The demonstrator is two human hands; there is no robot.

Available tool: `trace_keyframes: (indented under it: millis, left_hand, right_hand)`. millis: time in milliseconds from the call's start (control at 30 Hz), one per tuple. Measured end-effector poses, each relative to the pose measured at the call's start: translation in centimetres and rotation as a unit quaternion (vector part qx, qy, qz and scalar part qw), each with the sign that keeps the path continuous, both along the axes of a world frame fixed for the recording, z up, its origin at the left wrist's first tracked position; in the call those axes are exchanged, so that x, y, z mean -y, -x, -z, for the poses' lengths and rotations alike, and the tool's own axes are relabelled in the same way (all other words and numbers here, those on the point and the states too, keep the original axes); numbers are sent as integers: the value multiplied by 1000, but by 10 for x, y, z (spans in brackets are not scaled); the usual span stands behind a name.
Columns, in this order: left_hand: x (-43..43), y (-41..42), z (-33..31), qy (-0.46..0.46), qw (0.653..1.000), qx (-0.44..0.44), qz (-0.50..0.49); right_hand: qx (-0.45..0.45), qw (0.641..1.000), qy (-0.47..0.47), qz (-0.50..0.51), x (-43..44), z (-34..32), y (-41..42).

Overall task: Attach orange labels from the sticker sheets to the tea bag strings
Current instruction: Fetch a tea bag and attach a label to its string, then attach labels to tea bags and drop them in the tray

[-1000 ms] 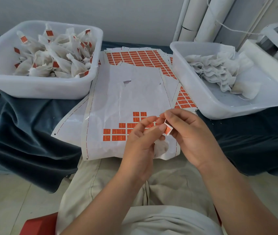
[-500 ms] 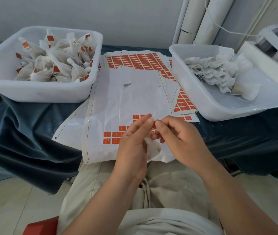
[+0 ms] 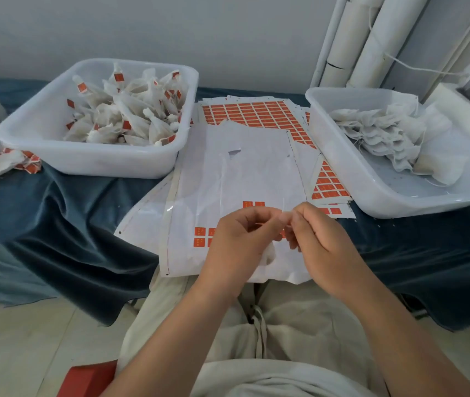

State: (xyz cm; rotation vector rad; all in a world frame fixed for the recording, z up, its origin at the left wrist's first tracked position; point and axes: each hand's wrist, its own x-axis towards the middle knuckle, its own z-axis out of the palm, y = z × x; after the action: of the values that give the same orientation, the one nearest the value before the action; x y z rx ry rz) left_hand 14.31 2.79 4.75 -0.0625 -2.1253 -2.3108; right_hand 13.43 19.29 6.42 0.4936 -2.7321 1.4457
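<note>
Moved: fingertips closer, orange label [image 3: 282,233] nearly hidden
Left hand [image 3: 236,239]: curled, pinches orange label (barely visible)
Right hand [image 3: 319,242]: pinches it too
Left tub [image 3: 56,156]: labelled tea bags [image 3: 130,116]
Right tub [image 3: 371,196]: plain tea bags [image 3: 377,133]

— Entry: readable text, brands, numbers?
— None legible. The orange labels [image 3: 199,236] on the sticker sheet [image 3: 228,179] carry only tiny pale marks, too small to read.
</note>
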Motion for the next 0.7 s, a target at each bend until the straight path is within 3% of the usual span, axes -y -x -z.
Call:
trace_keyframes:
  millis: [300,533,700]
  left_hand:
    - [61,22,-38,112,972,-48,-203]
    - [177,130,-149,185,922,-135,-312]
    - [233,190,-192,209,914,-103,-332]
  right_hand:
    - [-40,998,-56,-6,-5,0,0]
    - [-44,986,-140,-73,10,5,-3]
    - [-40,980,-171,-95,8,8,-2]
